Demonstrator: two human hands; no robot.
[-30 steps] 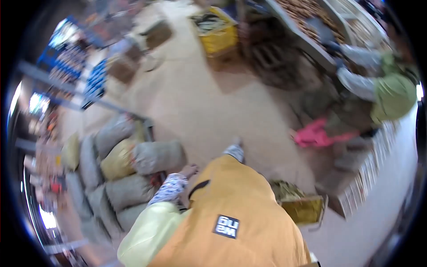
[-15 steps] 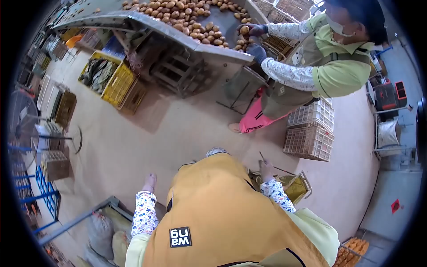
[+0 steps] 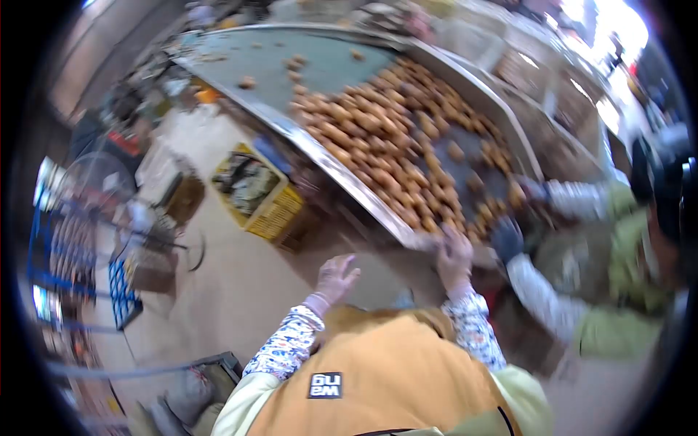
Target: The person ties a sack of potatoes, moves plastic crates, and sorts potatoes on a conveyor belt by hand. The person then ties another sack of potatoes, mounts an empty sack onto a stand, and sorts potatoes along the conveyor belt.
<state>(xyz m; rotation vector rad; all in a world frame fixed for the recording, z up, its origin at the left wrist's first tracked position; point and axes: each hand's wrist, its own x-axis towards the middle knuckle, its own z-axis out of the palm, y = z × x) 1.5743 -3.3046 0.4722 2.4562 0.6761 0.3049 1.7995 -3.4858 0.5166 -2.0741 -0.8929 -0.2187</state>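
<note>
Brown potatoes (image 3: 374,134) lie heaped on a metal-rimmed sorting table (image 3: 291,127), densest towards its near corner. At that corner, my gloved right hand (image 3: 454,256) reaches the rim, fingers stretched towards the nearest potatoes; blur hides whether it touches them. Nothing shows in its grasp. My left hand (image 3: 337,280), also gloved, hangs in front of the table over the floor, its fingers apart and holding nothing. To the right, a co-worker's dark-gloved hand (image 3: 507,240) rests by the table end, and their other hand (image 3: 529,189) is close to the potatoes.
A yellow crate (image 3: 273,218) with dark cloth inside stands left of the table. Farther left are a fan (image 3: 98,182), a blue rack (image 3: 123,291) and stacked boxes. The co-worker (image 3: 611,269) stands close on my right. Sacks (image 3: 193,396) lie behind my left side.
The view has swung round and come nearer the table. My right hand has risen to the table corner, and the thin stick seen by it no longer shows. My left hand has come forward.
</note>
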